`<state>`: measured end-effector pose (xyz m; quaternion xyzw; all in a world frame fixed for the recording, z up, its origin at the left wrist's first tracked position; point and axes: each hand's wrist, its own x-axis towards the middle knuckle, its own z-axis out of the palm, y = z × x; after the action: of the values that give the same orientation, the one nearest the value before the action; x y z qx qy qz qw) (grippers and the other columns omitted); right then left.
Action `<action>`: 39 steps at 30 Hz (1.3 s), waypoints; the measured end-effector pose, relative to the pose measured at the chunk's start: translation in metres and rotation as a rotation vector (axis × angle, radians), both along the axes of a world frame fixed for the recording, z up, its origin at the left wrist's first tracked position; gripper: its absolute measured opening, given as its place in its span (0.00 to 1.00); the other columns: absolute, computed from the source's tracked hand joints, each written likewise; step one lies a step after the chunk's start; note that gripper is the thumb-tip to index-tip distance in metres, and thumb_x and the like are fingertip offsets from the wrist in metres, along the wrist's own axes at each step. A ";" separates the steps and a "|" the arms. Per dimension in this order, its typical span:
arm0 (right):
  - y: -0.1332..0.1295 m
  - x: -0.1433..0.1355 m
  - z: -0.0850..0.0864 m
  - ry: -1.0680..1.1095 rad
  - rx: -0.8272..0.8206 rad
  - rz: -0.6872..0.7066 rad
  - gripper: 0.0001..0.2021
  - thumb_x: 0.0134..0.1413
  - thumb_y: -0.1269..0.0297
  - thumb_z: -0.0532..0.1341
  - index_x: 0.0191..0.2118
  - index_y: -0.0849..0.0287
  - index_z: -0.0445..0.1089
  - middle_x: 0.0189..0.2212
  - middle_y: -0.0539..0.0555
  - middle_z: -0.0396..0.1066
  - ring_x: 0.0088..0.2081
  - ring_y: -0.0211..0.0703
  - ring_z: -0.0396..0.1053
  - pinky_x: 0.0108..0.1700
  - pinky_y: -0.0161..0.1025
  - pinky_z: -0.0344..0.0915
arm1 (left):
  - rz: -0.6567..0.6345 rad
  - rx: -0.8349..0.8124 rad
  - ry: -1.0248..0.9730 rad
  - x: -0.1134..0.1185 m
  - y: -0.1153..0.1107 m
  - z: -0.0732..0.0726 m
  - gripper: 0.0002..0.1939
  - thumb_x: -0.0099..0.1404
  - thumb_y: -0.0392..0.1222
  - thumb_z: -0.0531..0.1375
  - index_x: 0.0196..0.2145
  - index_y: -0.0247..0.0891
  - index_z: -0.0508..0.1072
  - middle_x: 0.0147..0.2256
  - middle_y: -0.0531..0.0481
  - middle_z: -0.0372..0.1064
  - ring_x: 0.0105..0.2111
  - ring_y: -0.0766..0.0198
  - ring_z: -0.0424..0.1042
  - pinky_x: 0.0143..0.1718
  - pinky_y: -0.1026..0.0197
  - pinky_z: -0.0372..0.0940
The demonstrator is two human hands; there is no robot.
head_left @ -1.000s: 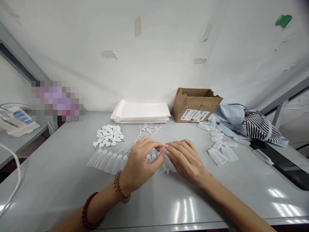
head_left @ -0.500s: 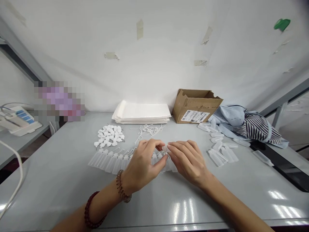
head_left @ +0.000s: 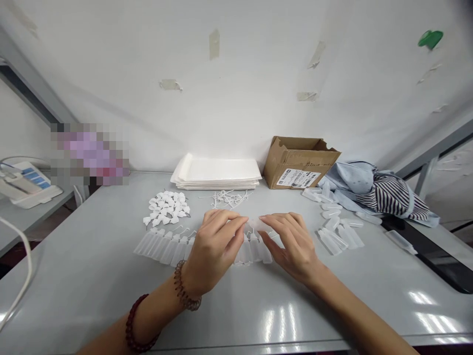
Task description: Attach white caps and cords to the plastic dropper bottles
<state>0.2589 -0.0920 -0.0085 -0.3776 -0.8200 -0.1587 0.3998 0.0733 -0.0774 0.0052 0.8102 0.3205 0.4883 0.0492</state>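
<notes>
Between my two hands, above the row, a small translucent bottle [head_left: 255, 224] is held level. My left hand [head_left: 218, 244] has thumb and fingers closed at its left end, where a cap may be hidden. My right hand [head_left: 290, 241] has its fingers round the right end. Beneath them lies a row of translucent bottles [head_left: 162, 246] with white caps and thin bent tubes, partly covered by my left hand. White caps [head_left: 168, 204] are heaped at the left. Thin white tubes [head_left: 231, 198] lie loose behind my hands.
A stack of white envelopes [head_left: 218, 170] and an open cardboard box [head_left: 301, 162] stand by the wall. More loose bottles [head_left: 332, 241] lie at the right, near blue and striped cloth [head_left: 391, 195] and a long black object [head_left: 436, 261]. A white cable hangs at the left.
My hands have moved slightly apart, and more of the bottle between them shows. The right fingers have shifted to the right.
</notes>
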 end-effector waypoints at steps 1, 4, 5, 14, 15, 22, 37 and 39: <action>0.001 0.001 -0.001 -0.013 -0.001 -0.008 0.17 0.54 0.78 0.56 0.50 0.60 0.61 0.33 0.57 0.74 0.34 0.45 0.72 0.35 0.43 0.63 | 0.005 -0.023 -0.031 -0.001 0.000 0.001 0.09 0.63 0.28 0.56 0.38 0.36 0.73 0.31 0.48 0.72 0.33 0.63 0.71 0.37 0.55 0.66; 0.002 0.002 -0.003 -0.019 -0.024 -0.020 0.16 0.54 0.78 0.57 0.49 0.61 0.61 0.32 0.57 0.73 0.33 0.46 0.71 0.35 0.43 0.63 | -0.042 -0.303 -0.160 -0.004 0.002 0.006 0.06 0.63 0.32 0.58 0.36 0.37 0.74 0.32 0.48 0.74 0.33 0.62 0.73 0.36 0.58 0.69; 0.003 0.002 -0.004 -0.005 -0.036 -0.016 0.17 0.54 0.77 0.57 0.50 0.61 0.60 0.32 0.57 0.73 0.33 0.46 0.71 0.35 0.43 0.63 | -0.089 -0.467 -0.210 -0.006 0.003 0.007 0.05 0.62 0.34 0.59 0.36 0.38 0.74 0.32 0.49 0.75 0.33 0.63 0.74 0.34 0.59 0.70; -0.001 -0.003 -0.004 0.067 0.026 0.100 0.24 0.52 0.80 0.60 0.54 0.61 0.57 0.35 0.60 0.74 0.35 0.46 0.71 0.34 0.42 0.64 | -0.364 -1.230 -0.452 -0.011 0.007 0.012 0.02 0.59 0.37 0.61 0.30 0.38 0.69 0.26 0.51 0.73 0.30 0.63 0.74 0.35 0.58 0.69; -0.001 -0.004 -0.003 0.053 0.047 0.097 0.23 0.52 0.80 0.60 0.53 0.61 0.58 0.34 0.60 0.74 0.35 0.45 0.71 0.33 0.42 0.63 | -0.364 -1.249 -0.463 -0.010 0.006 0.012 0.03 0.59 0.37 0.61 0.30 0.38 0.68 0.26 0.51 0.72 0.30 0.63 0.73 0.35 0.58 0.68; -0.002 -0.004 -0.002 -0.052 0.112 0.061 0.18 0.50 0.83 0.59 0.47 0.62 0.65 0.35 0.62 0.74 0.35 0.46 0.72 0.33 0.42 0.63 | -0.301 -1.306 -0.447 -0.005 -0.001 0.016 0.08 0.57 0.39 0.63 0.29 0.38 0.65 0.25 0.56 0.68 0.30 0.67 0.69 0.36 0.63 0.64; -0.002 0.000 0.007 1.218 -1.489 0.597 0.13 0.45 0.65 0.68 0.40 0.56 0.74 0.31 0.52 0.77 0.35 0.40 0.74 0.43 0.38 0.66 | -0.157 -0.049 0.294 -0.003 -0.011 0.008 0.26 0.60 0.43 0.61 0.52 0.30 0.61 0.47 0.37 0.63 0.49 0.48 0.61 0.49 0.45 0.58; 0.000 0.000 0.005 1.227 -1.521 0.634 0.13 0.45 0.67 0.68 0.40 0.57 0.74 0.31 0.53 0.77 0.36 0.40 0.74 0.44 0.37 0.65 | -0.102 -0.016 0.314 -0.002 -0.012 0.006 0.25 0.61 0.46 0.61 0.51 0.30 0.61 0.46 0.37 0.64 0.48 0.48 0.61 0.48 0.46 0.58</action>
<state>0.2589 -0.0924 -0.0033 -0.3132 -0.4202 0.7360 0.4286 0.0716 -0.0891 0.0112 0.8913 0.2867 0.3499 0.0296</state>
